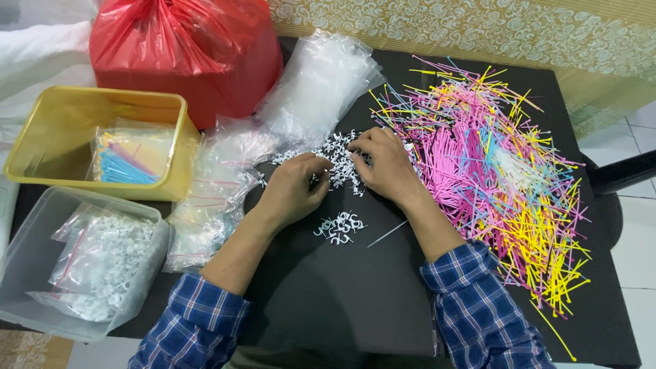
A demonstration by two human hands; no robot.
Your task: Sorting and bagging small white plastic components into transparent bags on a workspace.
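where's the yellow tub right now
In the head view, the yellow tub sits at the table's far left, beside the red plastic bag and behind the clear plastic box.

matt black table top (328,294), glossy red plastic bag (184,48), smooth yellow plastic tub (89,102), clear crinkly plastic pouches (321,82).

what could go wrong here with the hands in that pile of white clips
The left hand and right hand dig in the clip pile, so clips may scatter; a small clump already lies apart. The cable ties spread right beside the right hand, and a wrist sweep might mix them in. Ties near the table edge could slide off.
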